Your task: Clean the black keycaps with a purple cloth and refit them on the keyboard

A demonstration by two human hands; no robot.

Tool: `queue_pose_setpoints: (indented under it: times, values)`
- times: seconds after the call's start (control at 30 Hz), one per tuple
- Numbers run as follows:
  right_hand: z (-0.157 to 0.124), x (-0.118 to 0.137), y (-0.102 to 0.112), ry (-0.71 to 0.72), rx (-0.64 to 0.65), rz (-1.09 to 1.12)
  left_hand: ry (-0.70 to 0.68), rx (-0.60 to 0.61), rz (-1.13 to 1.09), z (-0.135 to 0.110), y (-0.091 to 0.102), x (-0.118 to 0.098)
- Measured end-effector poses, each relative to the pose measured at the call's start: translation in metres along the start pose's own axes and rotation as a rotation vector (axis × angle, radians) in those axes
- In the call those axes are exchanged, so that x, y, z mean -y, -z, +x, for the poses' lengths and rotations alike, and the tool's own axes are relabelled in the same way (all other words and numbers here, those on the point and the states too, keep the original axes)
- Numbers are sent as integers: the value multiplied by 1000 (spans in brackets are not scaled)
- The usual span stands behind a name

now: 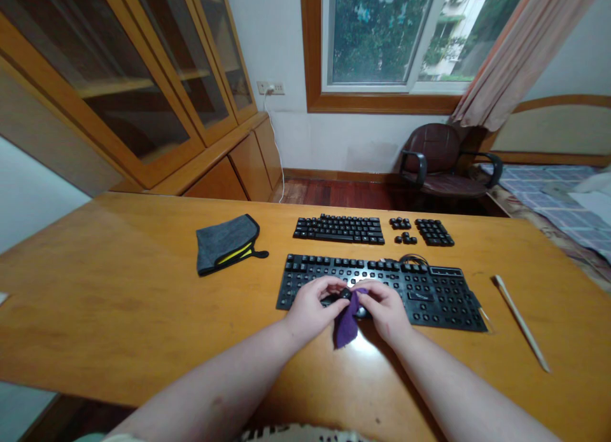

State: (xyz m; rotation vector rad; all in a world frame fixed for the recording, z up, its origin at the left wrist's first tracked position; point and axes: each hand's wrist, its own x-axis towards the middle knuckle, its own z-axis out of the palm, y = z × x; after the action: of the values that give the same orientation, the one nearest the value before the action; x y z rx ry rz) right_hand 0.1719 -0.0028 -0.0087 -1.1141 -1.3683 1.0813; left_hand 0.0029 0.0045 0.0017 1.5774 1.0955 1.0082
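Observation:
My left hand pinches a small black keycap between thumb and fingers. Against it my right hand holds a purple cloth, whose loose end hangs down toward the table. Both hands are over the front edge of a black keyboard. Most of its key positions are bare, while a row of caps remains along its back. Behind it, loose black keycaps lie grouped in keyboard order, with smaller groups to their right. My hands hide part of the keyboard's lower middle.
A folded grey cloth with black and yellow edging lies at the left on the wooden table. To the right rests a thin pale stick. An office chair stands beyond the table, and a glass-door cabinet is at the left.

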Motion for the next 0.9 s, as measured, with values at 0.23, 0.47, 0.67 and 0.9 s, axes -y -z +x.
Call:
queue_pose_setpoints:
  times: [0.23, 0.47, 0.67, 0.9]
  values:
    - [1, 1, 0, -7, -14, 17, 234, 43, -446, 8, 3, 4]
    - [1, 0, -1, -8, -9, 31, 392, 11, -893, 12, 3, 9]
    - [0, -3, -1, -3, -5, 47, 476, -27, -1030, 14, 4, 6]
    - [1, -2, -1, 8, -7, 40, 509, -49, -840, 14, 4, 6]
